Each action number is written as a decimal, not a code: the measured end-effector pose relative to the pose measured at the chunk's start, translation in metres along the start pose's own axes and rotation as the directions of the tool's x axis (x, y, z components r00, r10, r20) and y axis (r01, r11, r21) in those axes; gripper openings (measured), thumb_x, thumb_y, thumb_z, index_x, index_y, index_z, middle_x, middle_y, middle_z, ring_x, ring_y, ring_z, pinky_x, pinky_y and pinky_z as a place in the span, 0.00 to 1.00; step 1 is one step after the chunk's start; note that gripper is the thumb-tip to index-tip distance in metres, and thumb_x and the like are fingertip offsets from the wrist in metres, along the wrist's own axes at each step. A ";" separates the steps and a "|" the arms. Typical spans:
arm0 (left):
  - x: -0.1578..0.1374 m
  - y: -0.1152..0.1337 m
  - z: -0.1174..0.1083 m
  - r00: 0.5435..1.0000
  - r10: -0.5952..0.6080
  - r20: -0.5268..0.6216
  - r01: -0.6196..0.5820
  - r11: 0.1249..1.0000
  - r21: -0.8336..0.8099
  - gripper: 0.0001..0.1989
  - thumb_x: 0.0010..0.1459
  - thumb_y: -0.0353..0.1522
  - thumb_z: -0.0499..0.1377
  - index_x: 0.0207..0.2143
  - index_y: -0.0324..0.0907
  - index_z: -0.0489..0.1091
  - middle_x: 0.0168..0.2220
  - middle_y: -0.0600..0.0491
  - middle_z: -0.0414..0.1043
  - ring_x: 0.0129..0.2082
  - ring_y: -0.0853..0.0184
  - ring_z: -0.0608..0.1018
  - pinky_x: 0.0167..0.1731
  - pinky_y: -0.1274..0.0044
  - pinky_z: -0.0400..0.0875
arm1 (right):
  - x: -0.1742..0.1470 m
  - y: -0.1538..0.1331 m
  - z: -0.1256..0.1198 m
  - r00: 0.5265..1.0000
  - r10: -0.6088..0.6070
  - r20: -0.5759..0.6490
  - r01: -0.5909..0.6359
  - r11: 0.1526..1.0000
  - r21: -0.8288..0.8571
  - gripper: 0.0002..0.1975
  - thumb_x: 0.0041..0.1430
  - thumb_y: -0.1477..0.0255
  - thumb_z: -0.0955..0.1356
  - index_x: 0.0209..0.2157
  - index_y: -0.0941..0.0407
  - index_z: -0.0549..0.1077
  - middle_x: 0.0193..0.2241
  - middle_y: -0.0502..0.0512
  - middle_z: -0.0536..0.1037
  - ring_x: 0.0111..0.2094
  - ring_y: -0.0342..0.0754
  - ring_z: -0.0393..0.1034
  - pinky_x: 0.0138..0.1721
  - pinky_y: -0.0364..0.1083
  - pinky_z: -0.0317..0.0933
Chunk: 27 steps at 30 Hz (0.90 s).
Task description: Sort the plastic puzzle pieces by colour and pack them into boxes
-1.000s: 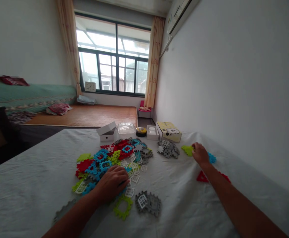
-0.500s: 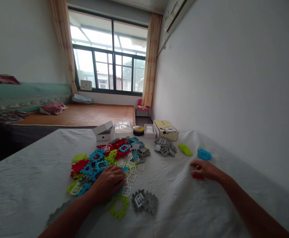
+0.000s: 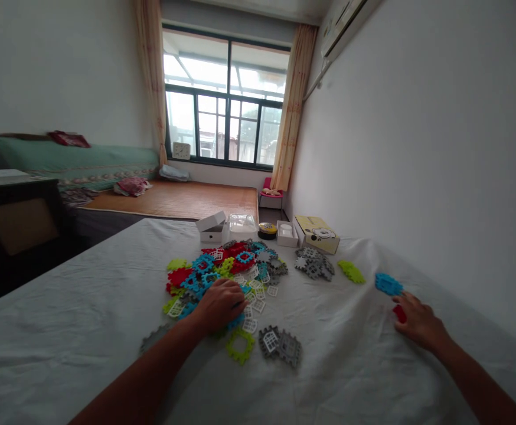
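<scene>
My left hand (image 3: 223, 304) rests on the near right side of a heap of toothed plastic building tiles, its fingers curled down. What lies under those fingers is hidden. Blue tiles (image 3: 202, 263), red tiles (image 3: 180, 277) and white lattice window pieces (image 3: 258, 306) surround it. Over at the right, my right hand (image 3: 421, 323) has a red tile (image 3: 399, 313) between thumb and fingers, low over the cloth. Its fingertips are close beside a blue tile stack (image 3: 388, 284); whether they touch I cannot tell. A lime green stack (image 3: 350, 271) lies farther left.
A grey tile pile (image 3: 314, 264) lies behind the middle. Nearer me are a green frame tile (image 3: 240, 346) and two grey tiles (image 3: 290, 347), one under a white window piece. Along the back edge stand a white box (image 3: 212, 227), a clear container (image 3: 242, 223), a round tin (image 3: 267, 231) and a yellow box (image 3: 317, 234).
The view has turned left, so everything appears farther right. My right hand has shifted rightward past the blue stack's near side, carrying the red tile along. My left hand stays on the heap.
</scene>
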<state>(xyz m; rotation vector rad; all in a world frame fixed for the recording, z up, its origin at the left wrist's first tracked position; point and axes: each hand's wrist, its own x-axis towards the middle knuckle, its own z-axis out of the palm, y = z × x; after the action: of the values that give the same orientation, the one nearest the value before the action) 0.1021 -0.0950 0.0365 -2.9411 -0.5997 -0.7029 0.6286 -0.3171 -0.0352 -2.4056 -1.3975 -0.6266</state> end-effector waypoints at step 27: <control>-0.001 0.001 0.004 0.996 -0.091 0.010 0.089 0.990 0.110 0.19 0.63 0.38 0.50 0.22 0.43 0.69 0.25 0.54 0.72 0.29 0.67 0.73 0.38 0.73 0.63 | 0.039 -0.291 -0.042 0.837 -0.495 0.231 0.344 0.806 0.481 0.12 0.62 0.69 0.60 0.39 0.54 0.74 0.33 0.55 0.79 0.35 0.47 0.72 0.39 0.45 0.62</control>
<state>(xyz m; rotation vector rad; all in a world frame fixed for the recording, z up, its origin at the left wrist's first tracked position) 0.1035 -0.0956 0.0326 -2.8360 -0.7518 -0.6339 0.3825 -0.1653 0.0293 -1.9144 -2.0133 0.0431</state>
